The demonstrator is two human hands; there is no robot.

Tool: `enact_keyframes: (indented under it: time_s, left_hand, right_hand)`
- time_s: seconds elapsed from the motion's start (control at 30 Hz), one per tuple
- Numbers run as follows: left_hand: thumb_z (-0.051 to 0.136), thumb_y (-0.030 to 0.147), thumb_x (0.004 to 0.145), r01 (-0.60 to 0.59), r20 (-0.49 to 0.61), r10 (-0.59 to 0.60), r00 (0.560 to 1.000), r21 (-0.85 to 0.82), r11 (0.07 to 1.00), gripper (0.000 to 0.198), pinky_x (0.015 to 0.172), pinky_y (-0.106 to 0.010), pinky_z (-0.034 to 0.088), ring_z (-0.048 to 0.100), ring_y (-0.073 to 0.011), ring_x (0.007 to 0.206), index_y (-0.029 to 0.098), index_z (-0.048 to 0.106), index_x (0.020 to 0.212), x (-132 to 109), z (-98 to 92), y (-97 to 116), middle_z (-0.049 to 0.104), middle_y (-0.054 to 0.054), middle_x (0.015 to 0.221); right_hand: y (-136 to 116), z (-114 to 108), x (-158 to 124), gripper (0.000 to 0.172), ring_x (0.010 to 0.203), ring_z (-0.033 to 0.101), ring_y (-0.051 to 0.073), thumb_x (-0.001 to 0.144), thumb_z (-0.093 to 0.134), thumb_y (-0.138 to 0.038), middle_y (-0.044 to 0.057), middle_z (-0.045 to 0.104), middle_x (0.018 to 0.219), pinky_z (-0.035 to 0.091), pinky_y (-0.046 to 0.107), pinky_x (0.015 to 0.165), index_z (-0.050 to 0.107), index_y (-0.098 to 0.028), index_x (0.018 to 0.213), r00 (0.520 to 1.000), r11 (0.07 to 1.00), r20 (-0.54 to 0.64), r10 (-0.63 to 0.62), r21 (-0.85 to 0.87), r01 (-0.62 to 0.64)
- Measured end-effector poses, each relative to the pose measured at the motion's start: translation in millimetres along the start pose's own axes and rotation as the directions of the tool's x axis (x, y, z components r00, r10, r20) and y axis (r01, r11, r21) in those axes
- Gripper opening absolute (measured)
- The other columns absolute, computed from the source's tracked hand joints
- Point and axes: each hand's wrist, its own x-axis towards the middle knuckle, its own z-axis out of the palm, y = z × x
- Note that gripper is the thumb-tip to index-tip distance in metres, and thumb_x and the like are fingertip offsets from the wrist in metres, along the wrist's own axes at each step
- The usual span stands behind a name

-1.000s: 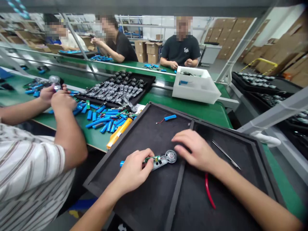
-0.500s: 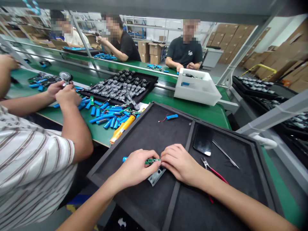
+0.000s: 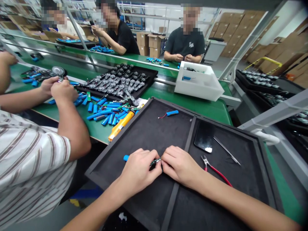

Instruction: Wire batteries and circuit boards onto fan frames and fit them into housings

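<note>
The person's left hand (image 3: 141,169) and right hand (image 3: 180,166) meet fingertip to fingertip over the near middle of a wide black felt-lined tray (image 3: 149,133). Between them sits a small green circuit board (image 3: 157,160). The left hand's fingers are curled shut on its left end and the right hand's thumb and forefinger are pinched on its right end. Most of the board is hidden by the fingers. The tip of a blue cylindrical battery (image 3: 125,158) pokes out from under the left hand, on the tray floor.

Farther back on the tray lies a second blue battery with a red wire (image 3: 171,113). In the right compartment are a black phone (image 3: 204,138), thin metal tweezers (image 3: 227,150) and red-handled cutters (image 3: 217,171), the cutters just beside the right wrist.

Left of the tray, on the green work surface (image 3: 207,110), lie a scatter of loose blue batteries (image 3: 106,110) and an orange pen-shaped tool (image 3: 120,125). Behind them is a black tray of grey parts (image 3: 120,84). A white plastic bin (image 3: 199,86) stands farther back on the right. At the near left a co-worker in a striped shirt (image 3: 29,160) holds a round silver speaker (image 3: 58,71).
</note>
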Motion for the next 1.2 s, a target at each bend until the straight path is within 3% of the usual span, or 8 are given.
enact_keyframes:
  time_s: [0.37, 0.53, 0.6, 0.7, 0.8, 1.0, 1.1, 1.2]
  left_hand:
    - [0.057, 0.020, 0.092, -0.036, -0.173, 0.070, 0.982, 0.190, 0.981, 0.019, 0.067, -0.034, 0.040, 0.057, -0.0158, 0.058, 0.021, 0.057, 0.073, -4.1, 6.6, 7.3, 0.060, 0.002, 0.063]
    - [0.056, 0.031, 0.100, 0.136, -0.101, -0.155, 0.983, -0.167, 0.977, 0.012, 0.065, -0.029, 0.043, 0.061, -0.0144, 0.065, 0.023, 0.063, 0.093, 6.5, -25.3, -1.2, 0.064, 0.003, 0.071]
    - [0.055, 0.037, 0.103, 0.168, -0.151, -0.231, 0.961, -0.343, 0.924, 0.016, 0.063, -0.026, 0.044, 0.060, -0.0129, 0.065, 0.023, 0.063, 0.101, 17.2, -44.7, -9.4, 0.064, 0.004, 0.072]
    - [0.057, 0.043, 0.103, 0.106, -0.285, -0.287, 0.915, -0.517, 0.850, 0.020, 0.060, -0.024, 0.047, 0.059, -0.0119, 0.061, 0.023, 0.059, 0.101, 37.7, -71.1, -23.1, 0.062, 0.005, 0.070]
    - [0.059, 0.043, 0.102, 0.036, -0.353, -0.280, 0.893, -0.563, 0.826, 0.021, 0.058, -0.023, 0.051, 0.061, -0.0119, 0.057, 0.023, 0.056, 0.101, 59.2, -90.3, -34.6, 0.066, 0.004, 0.071]
    - [0.062, 0.045, 0.099, -0.003, -0.512, -0.211, 0.832, -0.385, 0.923, 0.024, 0.054, -0.022, 0.047, 0.059, -0.0115, 0.053, 0.022, 0.060, 0.102, 88.2, -112.5, -44.8, 0.066, 0.003, 0.070]
    - [0.057, 0.050, 0.101, 0.084, -0.445, -0.127, 0.886, -0.114, 0.990, 0.029, 0.059, -0.024, 0.045, 0.060, -0.0136, 0.058, 0.023, 0.066, 0.106, 97.0, -113.6, -47.2, 0.068, 0.002, 0.072]
    - [0.058, 0.052, 0.099, 0.118, -0.327, -0.095, 0.940, 0.051, 0.992, 0.031, 0.062, -0.027, 0.041, 0.062, -0.0165, 0.063, 0.025, 0.072, 0.105, 112.2, -107.1, -56.2, 0.071, 0.000, 0.073]
  right_hand:
    - [-2.3, -2.4, 1.6, 0.022, 0.080, 0.050, 0.020, 0.104, 0.048, -0.019, 0.002, 0.054, 0.082, 0.042, 0.035, 0.075, 0.050, -0.021, 0.082, 0.993, 0.988, 0.012, 0.114, 0.103, -0.115]
    - [-3.9, -3.6, 1.5, 0.015, 0.084, 0.052, 0.022, 0.102, 0.049, -0.018, 0.004, 0.058, 0.086, 0.045, 0.038, 0.079, 0.054, -0.021, 0.088, 0.990, 0.986, 0.000, 0.144, 0.085, -0.144]
    - [-4.2, -4.4, 1.2, 0.014, 0.086, 0.053, 0.022, 0.103, 0.049, -0.019, 0.005, 0.059, 0.089, 0.046, 0.040, 0.082, 0.057, -0.020, 0.091, 0.989, 0.987, -0.003, 0.146, 0.071, -0.146]
    - [-4.2, -6.8, 0.7, 0.014, 0.088, 0.055, 0.023, 0.104, 0.050, -0.023, 0.006, 0.061, 0.093, 0.046, 0.041, 0.083, 0.060, -0.020, 0.095, 0.989, 0.988, 0.007, 0.147, 0.054, -0.148]
    - [-4.4, -9.5, 0.0, 0.016, 0.089, 0.056, 0.023, 0.105, 0.050, -0.027, 0.006, 0.062, 0.095, 0.045, 0.041, 0.083, 0.062, -0.020, 0.097, 0.988, 0.988, 0.023, 0.151, 0.019, -0.152]
    - [-4.9, -10.8, 0.2, 0.023, 0.089, 0.055, 0.022, 0.107, 0.046, -0.028, 0.005, 0.061, 0.094, 0.042, 0.040, 0.083, 0.063, -0.020, 0.095, 0.988, 0.989, 0.050, 0.144, -0.038, -0.142]
    - [-4.6, -10.5, 0.8, 0.022, 0.089, 0.055, 0.022, 0.106, 0.047, -0.028, 0.004, 0.062, 0.094, 0.041, 0.039, 0.081, 0.063, -0.021, 0.094, 0.989, 0.990, 0.048, 0.136, -0.051, -0.134]
    - [-4.1, -9.7, 1.0, 0.021, 0.089, 0.054, 0.021, 0.106, 0.047, -0.028, 0.004, 0.062, 0.095, 0.040, 0.039, 0.080, 0.062, -0.021, 0.093, 0.990, 0.990, 0.040, 0.137, -0.051, -0.135]
